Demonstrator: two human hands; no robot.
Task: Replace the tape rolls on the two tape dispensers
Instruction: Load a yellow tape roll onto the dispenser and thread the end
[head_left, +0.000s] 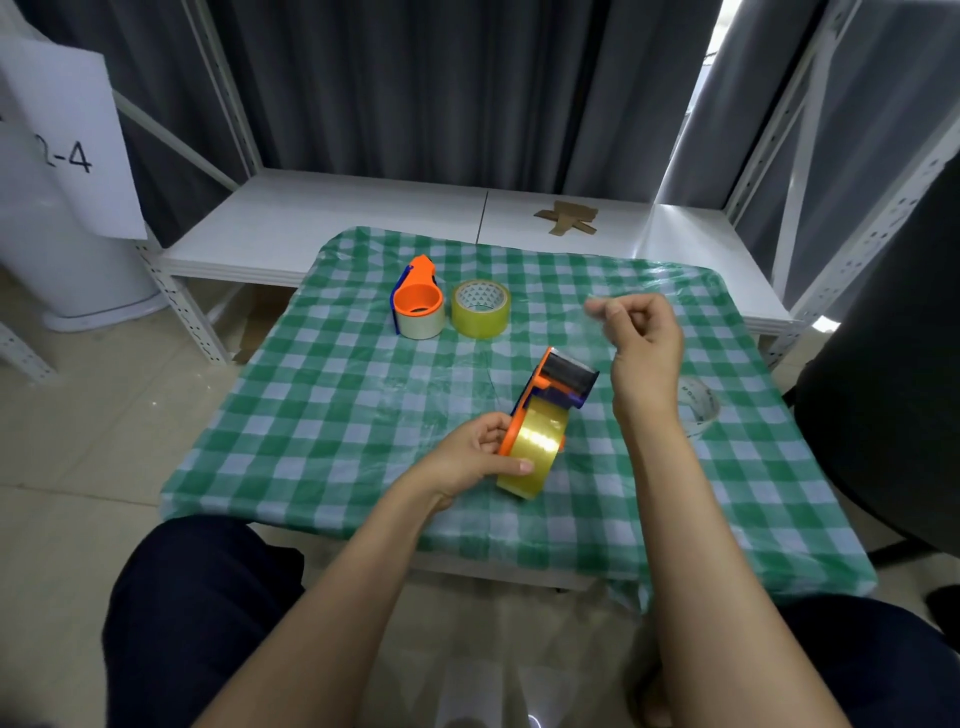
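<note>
At the small bench (322, 415) with the green check cloth, a seated person works over the near edge. Left hand (467, 457) grips the near dispenser (563, 376) at its wheel end, fingers wrapped round the fresh yellow roll (537, 447) seated on it; cutter head points away, tilted up off the cloth. Right hand (647, 338) is raised beyond the cutter head, grip pressed together, thumb against forefinger as if pinching a tape end; any clear film there is too faint, so cannot tell whether it holds anything. Far side of bench: second dispenser (418, 296) lying on its side, a pale roll (423, 325) on its hub, with a spare yellow roll (480, 312) just beside it. A pale ring (701, 408), likely a spent roll, lies partly hidden behind the right forearm. Cardboard scrap (569, 218) on the white shelf (363, 208) behind. Judgement: first dispenser loaded, threading step in hand; second not yet swapped. Next move calls for drawing the tape end through under the roller to the blade, keeping it flat and off the fingers, while the left hand holds the roll from spinning.
</note>
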